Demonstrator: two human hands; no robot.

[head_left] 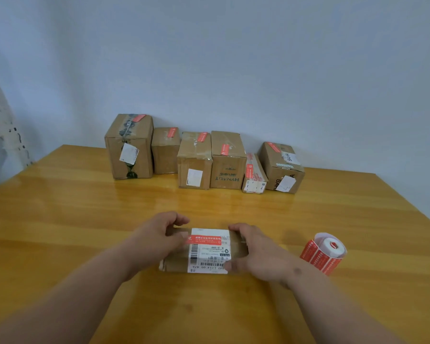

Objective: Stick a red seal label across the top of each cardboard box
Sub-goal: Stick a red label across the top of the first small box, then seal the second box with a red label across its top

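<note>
A small flat cardboard box [176, 263] lies on the table in front of me, with a white shipping label on top. A red seal label [205, 240] runs across its top near the far edge. My left hand [159, 235] grips the box's left end, fingers curled over the far edge and thumb by the label's left end. My right hand [257, 253] grips the right end, fingers over the far corner and thumb at the near side. A roll of red seal labels [324, 252] lies on the table to the right of the box.
Several cardboard boxes [196, 160] stand in a row at the back of the wooden table [85, 219] against the wall, each with a red label on top. A white metal rack [0, 125] is at the far left.
</note>
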